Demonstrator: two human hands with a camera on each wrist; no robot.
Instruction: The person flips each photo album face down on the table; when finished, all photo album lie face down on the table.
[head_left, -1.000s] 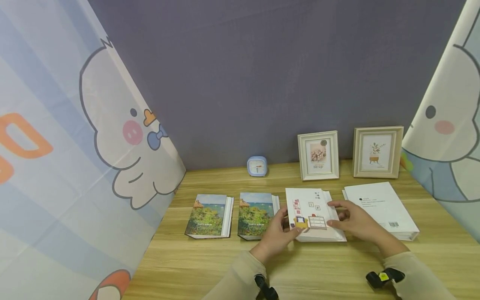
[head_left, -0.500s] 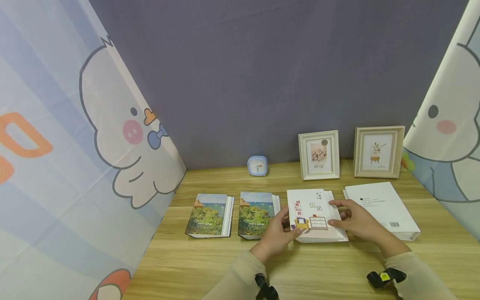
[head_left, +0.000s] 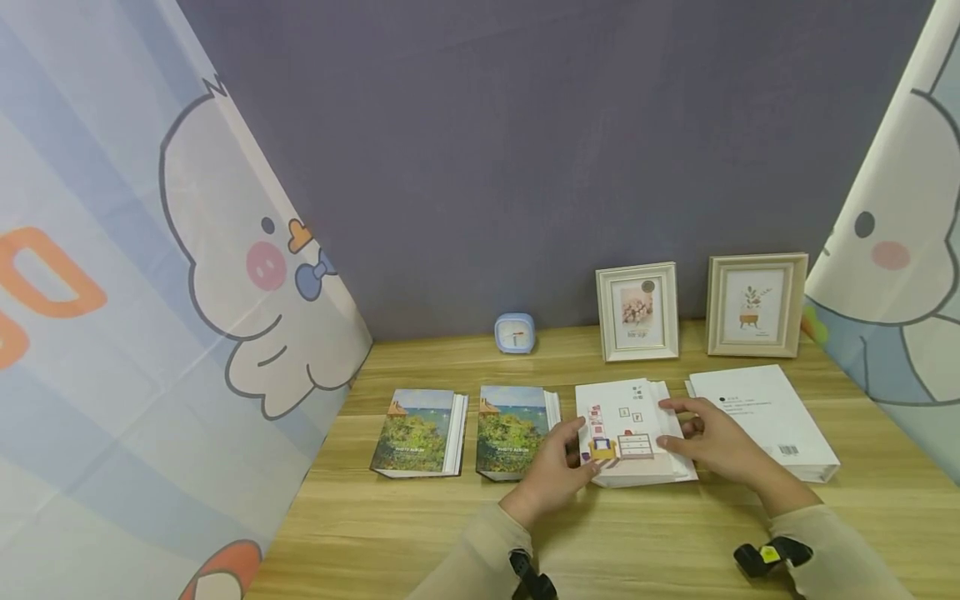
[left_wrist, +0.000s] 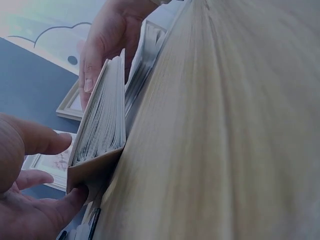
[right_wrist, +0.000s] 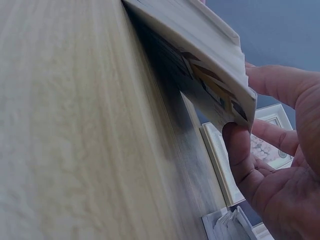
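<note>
A thick white photo album with a furniture drawing on its cover lies in front of me. My left hand holds its left side, thumb at the lower left corner. In the left wrist view, the fingers of my left hand reach round the spine of the album, and the page edges show. My right hand grips the right edge. From the right wrist view, the right hand has the album's edge between thumb and fingers, with a gap between album and table.
Two landscape photo albums lie left of the white one. To the right, another white album lies barcode side up. Behind stand a blue clock, a smaller photo frame and a larger photo frame along the dark back wall.
The white album and my right hand have shifted very slightly to the right. My grip on both sides looks the same, and the other things stay put.
</note>
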